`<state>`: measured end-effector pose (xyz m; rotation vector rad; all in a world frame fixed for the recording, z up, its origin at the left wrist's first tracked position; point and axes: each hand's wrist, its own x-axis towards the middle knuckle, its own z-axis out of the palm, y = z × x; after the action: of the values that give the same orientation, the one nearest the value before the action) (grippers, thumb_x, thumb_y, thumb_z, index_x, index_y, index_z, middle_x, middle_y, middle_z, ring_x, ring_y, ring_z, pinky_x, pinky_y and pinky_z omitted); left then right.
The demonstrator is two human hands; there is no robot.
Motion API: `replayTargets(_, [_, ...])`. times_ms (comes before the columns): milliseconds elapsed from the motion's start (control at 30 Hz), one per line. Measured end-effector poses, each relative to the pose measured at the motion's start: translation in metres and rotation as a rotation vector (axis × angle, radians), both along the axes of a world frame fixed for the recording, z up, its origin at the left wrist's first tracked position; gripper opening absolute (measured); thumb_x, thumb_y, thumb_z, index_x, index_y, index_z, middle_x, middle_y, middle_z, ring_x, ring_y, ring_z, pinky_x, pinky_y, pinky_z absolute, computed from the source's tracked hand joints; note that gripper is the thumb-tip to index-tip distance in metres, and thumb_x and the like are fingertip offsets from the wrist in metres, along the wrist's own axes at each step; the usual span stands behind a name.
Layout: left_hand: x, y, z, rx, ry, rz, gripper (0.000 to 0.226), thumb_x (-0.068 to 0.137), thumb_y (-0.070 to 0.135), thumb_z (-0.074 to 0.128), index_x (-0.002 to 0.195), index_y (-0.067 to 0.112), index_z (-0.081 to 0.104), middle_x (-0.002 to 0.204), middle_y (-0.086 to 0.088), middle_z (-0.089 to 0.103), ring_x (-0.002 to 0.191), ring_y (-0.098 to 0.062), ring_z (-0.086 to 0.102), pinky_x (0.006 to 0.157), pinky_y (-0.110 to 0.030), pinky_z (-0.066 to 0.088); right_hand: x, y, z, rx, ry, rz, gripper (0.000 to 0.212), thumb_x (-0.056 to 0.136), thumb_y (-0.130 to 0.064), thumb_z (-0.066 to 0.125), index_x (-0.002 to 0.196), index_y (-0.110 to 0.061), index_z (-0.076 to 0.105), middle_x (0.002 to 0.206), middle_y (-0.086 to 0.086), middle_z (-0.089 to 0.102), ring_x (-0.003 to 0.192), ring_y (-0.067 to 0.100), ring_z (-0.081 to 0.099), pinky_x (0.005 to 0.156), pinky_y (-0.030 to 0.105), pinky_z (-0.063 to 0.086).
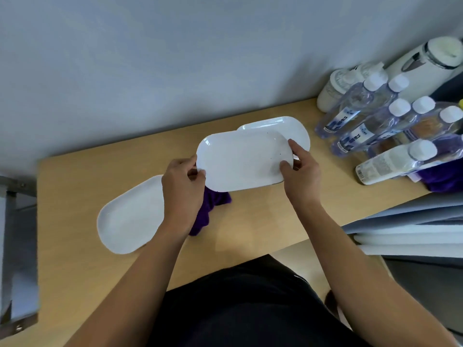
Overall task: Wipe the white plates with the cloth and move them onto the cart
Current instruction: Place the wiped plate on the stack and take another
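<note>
Held plate: an oval white plate (240, 161) is hovering over the wooden table (75, 196), mid-scene.
Left hand (183, 191): pinching the plate's left end, thumb on top.
Right hand (300, 171): pinching its right end.
Purple cloth (210, 209): bunching beneath the left hand; whether gripped, cannot tell.
Second plate (130, 216): lying near left.
Third plate (288, 128): lying far right, partly hidden behind the held one.
Bottles (375, 121): clustering far right.

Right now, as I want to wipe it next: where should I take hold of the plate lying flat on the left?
Probably its near rounded end, coming from the left: the left plate lies flat on the table, that end is free, and its far end is hidden behind the left hand. Pinch the rim, thumb on top.
</note>
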<state>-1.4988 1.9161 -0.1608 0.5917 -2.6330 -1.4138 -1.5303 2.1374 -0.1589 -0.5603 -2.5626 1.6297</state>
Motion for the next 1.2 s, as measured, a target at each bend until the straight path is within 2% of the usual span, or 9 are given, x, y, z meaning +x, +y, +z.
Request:
replayTargets(100, [-0.024, 0.034, -0.007, 0.011, -0.012, 0.016, 0.038, 0.091, 0.008, 0.062, 0.128, 0.019, 0.064, 0.116, 0.002, 0.060, 0.092, -0.006, 0.060, 0.074, 0.001, 0.036, -0.027, 0.032, -0.007, 0.102, -0.003, 0.047, 0.051, 0.091, -0.005, 0.054, 0.139, -0.020, 0.052, 0.130, -0.006, 0.051, 0.108, 0.014, 0.056, 0.099, 0.026, 0.045])
replayTargets(267, [-0.058, 0.072, -0.021, 0.007, -0.055, 0.013, 0.040, 0.092, 0.007, 0.061, 0.131, 0.016, 0.062, 0.115, 0.002, 0.058, 0.084, -0.003, 0.057, 0.068, 0.007, 0.035, -0.066, 0.068, -0.019, 0.212, -0.014, 0.108, 0.051, 0.090, -0.001, 0.055, 0.139, -0.016, 0.052, 0.133, 0.004, 0.049, 0.114, 0.015, 0.052, 0.095, 0.016, 0.038])
replayTargets(467, [-0.078, 0.083, -0.037, -0.039, -0.116, 0.049, 0.040, 0.091, 0.006, 0.061, 0.131, 0.011, 0.061, 0.119, -0.003, 0.057, 0.089, -0.011, 0.059, 0.083, -0.017, 0.042, -0.097, 0.077, -0.040, 0.290, -0.019, 0.192, 0.051, 0.089, 0.002, 0.055, 0.137, -0.013, 0.055, 0.130, 0.008, 0.050, 0.102, 0.018, 0.055, 0.089, 0.014, 0.037])
replayTargets(633, [-0.083, 0.086, -0.040, -0.065, -0.111, 0.020, 0.041, 0.092, 0.007, 0.060, 0.133, 0.012, 0.059, 0.117, 0.000, 0.055, 0.089, -0.013, 0.060, 0.081, -0.016, 0.041, -0.106, 0.080, -0.053, 0.346, -0.012, 0.234, 0.051, 0.088, 0.003, 0.054, 0.137, -0.011, 0.054, 0.132, 0.011, 0.046, 0.107, 0.024, 0.055, 0.087, 0.005, 0.030])
replayTargets(700, [-0.083, 0.086, -0.040, -0.067, -0.117, 0.020, 0.040, 0.093, 0.008, 0.060, 0.133, 0.013, 0.059, 0.115, 0.004, 0.052, 0.090, -0.013, 0.060, 0.076, -0.009, 0.038, -0.106, 0.081, -0.056, 0.374, -0.007, 0.238, 0.051, 0.087, 0.004, 0.053, 0.136, -0.011, 0.055, 0.130, 0.011, 0.045, 0.111, 0.024, 0.052, 0.090, 0.009, 0.031])
replayTargets(800, [-0.083, 0.087, -0.041, -0.067, -0.127, 0.010, 0.042, 0.093, 0.009, 0.061, 0.134, 0.013, 0.058, 0.113, 0.007, 0.049, 0.091, -0.013, 0.058, 0.073, -0.003, 0.034, -0.104, 0.083, -0.060, 0.408, 0.020, 0.233, 0.051, 0.086, 0.006, 0.052, 0.133, -0.012, 0.058, 0.127, 0.013, 0.047, 0.114, 0.029, 0.047, 0.099, 0.028, 0.040])
replayTargets(867, [-0.082, 0.089, -0.042, -0.066, -0.123, -0.008, 0.042, 0.092, 0.008, 0.062, 0.133, 0.013, 0.058, 0.112, 0.005, 0.049, 0.090, -0.014, 0.057, 0.076, -0.011, 0.038, -0.104, 0.085, -0.061, 0.405, 0.045, 0.217, 0.052, 0.085, 0.008, 0.051, 0.132, -0.012, 0.058, 0.127, 0.014, 0.047, 0.114, 0.030, 0.047, 0.099, 0.036, 0.043])
replayTargets(1000, [-0.081, 0.090, -0.042, -0.064, -0.125, -0.018, 0.040, 0.091, 0.009, 0.064, 0.131, 0.011, 0.060, 0.111, 0.005, 0.047, 0.091, -0.016, 0.057, 0.081, -0.018, 0.039, -0.106, 0.086, -0.061, 0.415, 0.041, 0.211, 0.055, 0.084, 0.008, 0.051, 0.135, -0.011, 0.057, 0.129, 0.015, 0.046, 0.118, 0.032, 0.045, 0.101, 0.037, 0.042])
replayTargets(1200, [-0.067, 0.069, -0.039, -0.113, -0.105, -0.054, 0.038, 0.089, 0.022, 0.068, 0.127, 0.017, 0.063, 0.117, 0.002, 0.055, 0.100, -0.018, 0.058, 0.087, -0.032, 0.049, -0.083, 0.057, -0.051, 0.502, 0.230, 0.239, 0.052, 0.082, 0.001, 0.057, 0.132, -0.010, 0.057, 0.130, 0.014, 0.049, 0.118, 0.033, 0.043, 0.099, 0.023, 0.030])
